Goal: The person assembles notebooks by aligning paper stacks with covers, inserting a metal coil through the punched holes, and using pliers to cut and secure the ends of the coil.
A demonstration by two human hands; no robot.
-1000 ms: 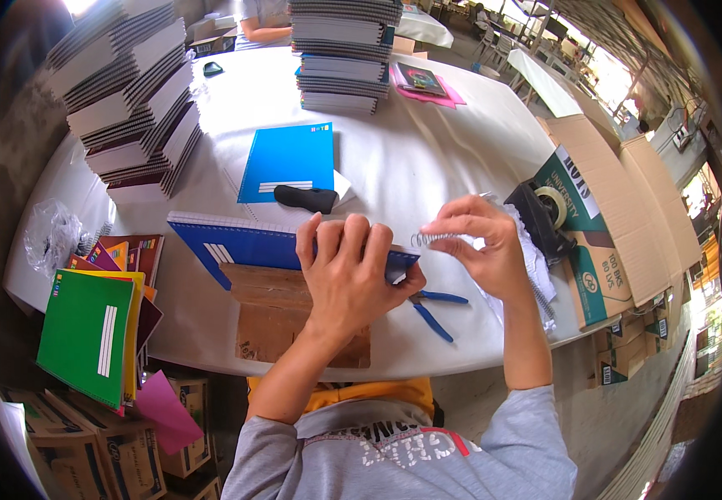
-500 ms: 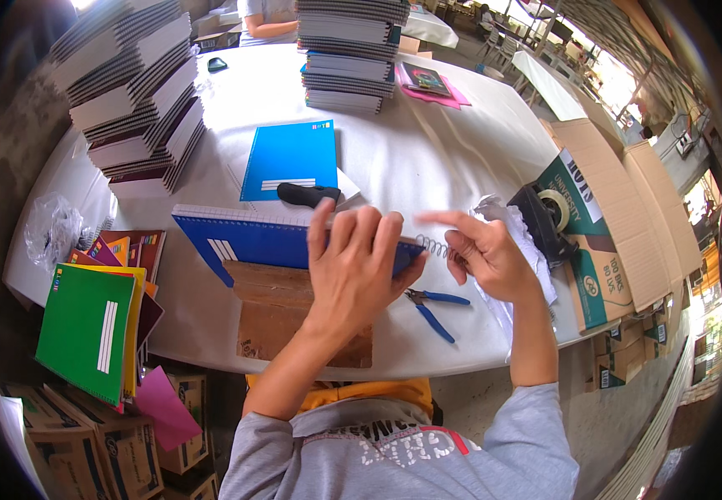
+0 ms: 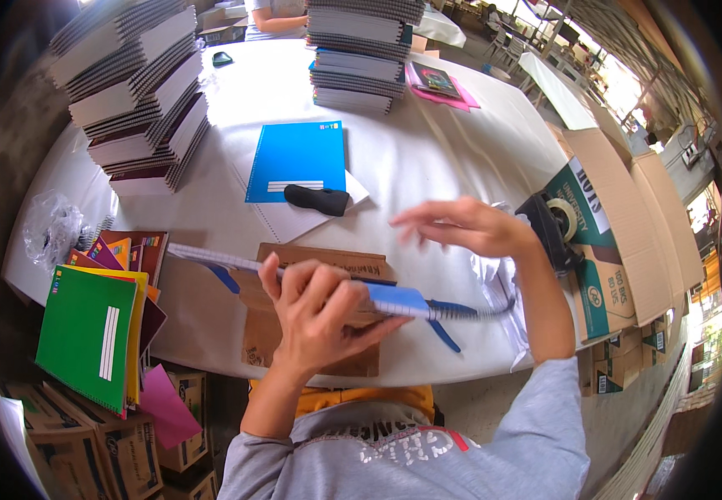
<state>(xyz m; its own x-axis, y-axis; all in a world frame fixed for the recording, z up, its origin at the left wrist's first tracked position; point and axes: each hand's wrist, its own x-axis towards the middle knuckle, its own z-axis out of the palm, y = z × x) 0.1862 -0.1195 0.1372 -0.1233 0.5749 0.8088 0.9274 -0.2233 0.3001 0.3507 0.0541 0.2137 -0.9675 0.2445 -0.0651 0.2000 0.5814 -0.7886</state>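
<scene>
My left hand (image 3: 315, 312) grips a blue spiral notebook (image 3: 398, 300), tilted so that its long page edge shows. A loose metal spiral wire (image 3: 482, 314) sticks out beyond the notebook's right end. My right hand (image 3: 465, 231) hovers above and behind that wire, its fingers stretched, slightly blurred and holding nothing. Blue-handled pliers (image 3: 445, 337) lie on the table below the wire, partly hidden by the notebook. Beneath the notebook is a folded brown cardboard piece (image 3: 352, 260).
Beyond the notebook, a black elongated object (image 3: 317, 200) rests on a light blue notebook (image 3: 294, 158). Tall notebook stacks (image 3: 140, 100) stand at the back. On the right are a tape dispenser (image 3: 552, 229) and a carton (image 3: 602, 267); at left, coloured notebooks (image 3: 86, 333).
My right hand has come off the wire and risen away from it. The notebook has tipped flatter and moved slightly nearer, and more wire now trails from its right end.
</scene>
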